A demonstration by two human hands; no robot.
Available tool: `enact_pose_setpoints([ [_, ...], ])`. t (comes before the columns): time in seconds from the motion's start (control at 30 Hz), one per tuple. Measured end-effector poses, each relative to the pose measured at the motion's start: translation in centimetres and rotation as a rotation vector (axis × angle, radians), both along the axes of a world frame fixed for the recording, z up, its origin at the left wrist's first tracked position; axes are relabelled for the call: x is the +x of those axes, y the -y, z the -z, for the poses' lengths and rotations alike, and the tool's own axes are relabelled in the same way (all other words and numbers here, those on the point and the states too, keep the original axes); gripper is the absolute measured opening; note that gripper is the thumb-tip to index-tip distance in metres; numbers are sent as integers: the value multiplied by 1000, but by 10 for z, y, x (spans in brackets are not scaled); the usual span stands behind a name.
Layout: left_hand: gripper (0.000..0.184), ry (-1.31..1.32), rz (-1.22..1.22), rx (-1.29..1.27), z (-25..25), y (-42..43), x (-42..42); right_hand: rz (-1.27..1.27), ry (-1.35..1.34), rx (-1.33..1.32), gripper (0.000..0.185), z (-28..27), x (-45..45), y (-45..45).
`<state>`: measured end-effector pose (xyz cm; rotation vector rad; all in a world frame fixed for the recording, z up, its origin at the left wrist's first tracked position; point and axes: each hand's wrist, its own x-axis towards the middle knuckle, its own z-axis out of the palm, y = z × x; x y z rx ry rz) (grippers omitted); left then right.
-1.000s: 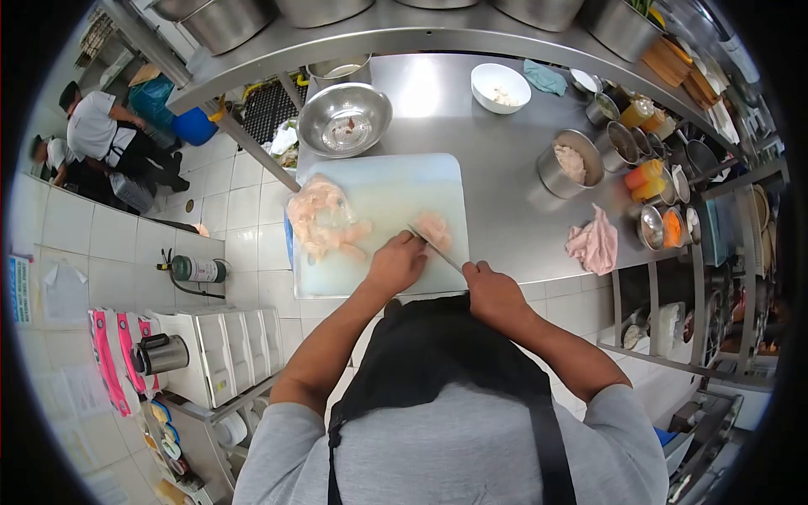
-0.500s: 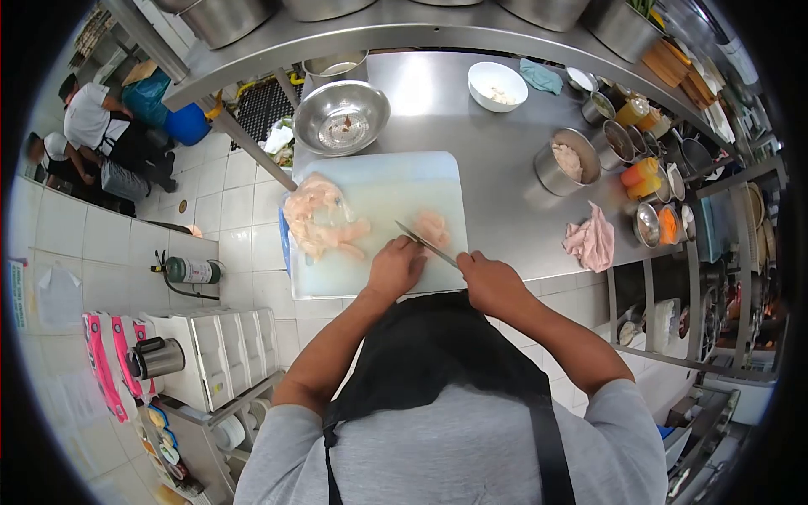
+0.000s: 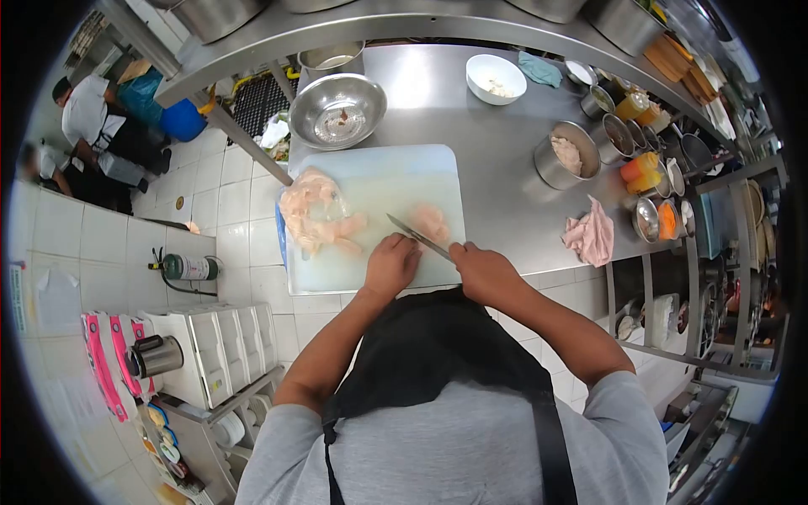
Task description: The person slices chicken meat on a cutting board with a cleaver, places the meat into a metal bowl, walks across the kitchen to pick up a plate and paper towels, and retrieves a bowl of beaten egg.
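Observation:
My right hand (image 3: 484, 271) is wrapped round the handle of a knife (image 3: 417, 236), its blade slanting up and left over a white cutting board (image 3: 379, 172). Beside the blade's near side is my left hand (image 3: 393, 263), fingers curled together; whatever lies under the fingertips is hidden. Just beyond the blade sits a small heap of cut pale pink raw meat (image 3: 431, 221), probably chicken. At the board's left, larger raw meat pieces (image 3: 311, 215) lie on and around a clear plastic bag.
Behind the board stands a steel bowl (image 3: 338, 111). A white bowl (image 3: 496, 80), a pot of pale meat (image 3: 567, 156) and a pink cloth (image 3: 589, 233) are on the steel table. Sauce bottles (image 3: 641, 172) stand at right. A steel shelf (image 3: 404, 32) crosses overhead. Two people are at far left.
The knife and my right hand have shifted slightly left, the tip now farther past my left fingers. My left hand stays by the blade. The people at far left have changed posture.

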<state>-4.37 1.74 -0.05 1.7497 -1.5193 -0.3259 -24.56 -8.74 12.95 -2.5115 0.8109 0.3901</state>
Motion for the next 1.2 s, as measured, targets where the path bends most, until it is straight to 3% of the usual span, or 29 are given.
enact_pose_setpoints([
  [0.3, 11, 50, 53, 52, 4, 4, 5, 26, 98, 14, 30, 54, 19, 11],
  [0.4, 8, -4, 49, 69, 2, 6, 6, 66, 315, -37, 28, 52, 2, 9],
  [0.5, 6, -407, -261, -43, -21, 7, 26, 94, 290, -119, 26, 26, -11, 3],
  [0.57, 7, -283, -371, -258, -50, 9, 48, 75, 251, -170, 25, 22, -17, 2],
  [0.6, 6, -175, -329, -281, -68, 14, 56, 53, 230, -191, 25, 22, -19, 0],
  [0.7, 13, -97, 154, -17, -104, 40, 60, -1, 313, -254, 25, 40, -24, -1],
  [0.8, 26, 77, 450, 252, -78, 64, 56, -21, 341, -284, 23, 41, -25, -4],
  [0.9, 35, -160, 452, 547, -57, 82, 59, -17, 357, -294, 20, 38, -31, -7],
  [1.1, 30, 14, 419, 311, -41, 82, 61, 20, 334, -317, 18, 45, -44, -6],
  [1.2, 24, -55, 421, 427, -35, 81, 72, 2, 292, -298, 18, 41, -46, -7],
])
